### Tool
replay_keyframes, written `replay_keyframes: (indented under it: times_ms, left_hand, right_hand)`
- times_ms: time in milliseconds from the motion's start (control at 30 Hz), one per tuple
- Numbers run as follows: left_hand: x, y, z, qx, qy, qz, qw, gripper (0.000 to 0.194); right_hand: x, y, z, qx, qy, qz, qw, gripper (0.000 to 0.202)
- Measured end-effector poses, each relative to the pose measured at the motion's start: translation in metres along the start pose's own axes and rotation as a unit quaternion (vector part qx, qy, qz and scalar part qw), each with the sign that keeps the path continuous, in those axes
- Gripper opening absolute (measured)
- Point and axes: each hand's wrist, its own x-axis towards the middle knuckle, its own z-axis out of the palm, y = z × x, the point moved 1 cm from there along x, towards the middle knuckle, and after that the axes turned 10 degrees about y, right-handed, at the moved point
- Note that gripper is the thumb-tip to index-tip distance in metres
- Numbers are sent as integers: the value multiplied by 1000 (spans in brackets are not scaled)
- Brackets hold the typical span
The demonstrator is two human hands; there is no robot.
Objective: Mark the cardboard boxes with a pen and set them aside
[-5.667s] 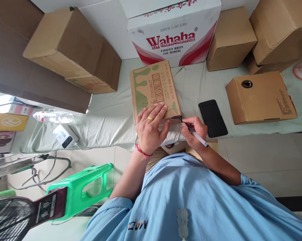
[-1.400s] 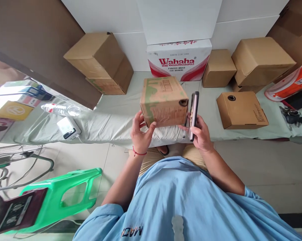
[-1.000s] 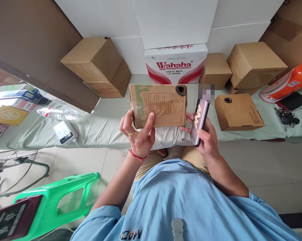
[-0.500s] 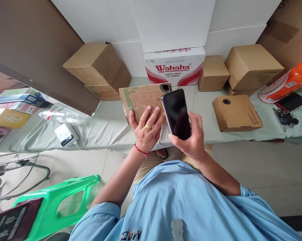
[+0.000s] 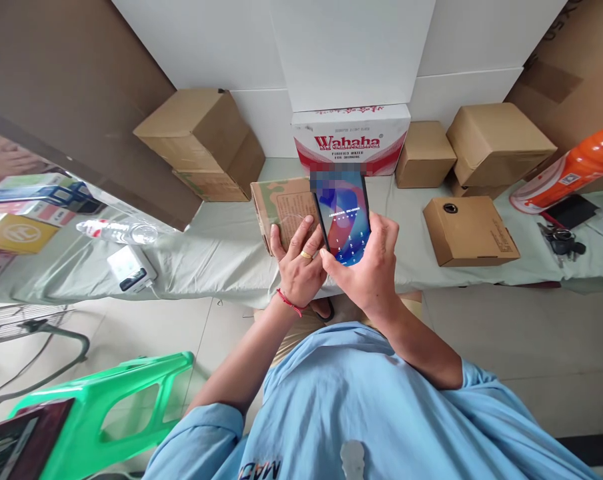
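My right hand [image 5: 374, 273] is wrapped round a smartphone [image 5: 349, 220], thumb at its lower left side and fingers at its right edge. The phone is tilted upright, its lit screen showing a number keypad over a blue and red picture. My left hand [image 5: 300, 263], with a ring and a red cord bracelet, lies with spread fingers against a brown cardboard box [image 5: 286, 200] that has green print. Part of that box is hidden behind the phone.
A Wahaba-style white and red carton printed "Wahaha" [image 5: 351, 141] stands at the back. Cardboard boxes [image 5: 474, 230] sit right and left. An orange bottle [image 5: 566, 173] and keys [image 5: 564, 240] lie right. A clear bottle [image 5: 119, 231], white device [image 5: 130, 268] and green stool [image 5: 106, 407] are left.
The phone's dark screen has lit up with a keypad. My right hand has shifted slightly left with it, covering more of the box. My left hand still rests on the box.
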Motion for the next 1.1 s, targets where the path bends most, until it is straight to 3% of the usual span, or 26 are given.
replay_keyframes:
  times_ms: [200, 433, 533, 667, 767, 867, 967, 1100]
  left_hand:
    - [-9, 0, 2, -25, -56, -82, 995, 31]
    - [-13, 2, 1, -14, -66, -86, 994, 24]
    - [-12, 3, -4, 1, -61, -57, 997, 31]
    - [-22, 0, -12, 38, -56, -22, 997, 48]
    - [-45, -4, -19, 58, -46, -48, 996, 39]
    - [-72, -6, -27, 71, 3, -44, 997, 35]
    - [-95, -8, -37, 83, 24, -52, 995, 40]
    - [-116, -7, -50, 98, 18, -82, 992, 48]
  right_hand:
    - [0, -6, -2, 31, -40, 53, 997, 87]
    - [-1, -3, -4, 36, -18, 23, 999, 83]
    - [1, 11, -12, 32, -5, 8, 999, 82]
    - [0, 54, -29, -44, 0, 33, 998, 85]
    - [-3, 95, -42, -154, -46, 91, 983, 86]
    - [-10, 125, -53, -264, -130, 146, 944, 83]
    - [-20, 141, -61, -326, -205, 167, 907, 78]
    - [-33, 147, -64, -349, -274, 164, 881, 81]
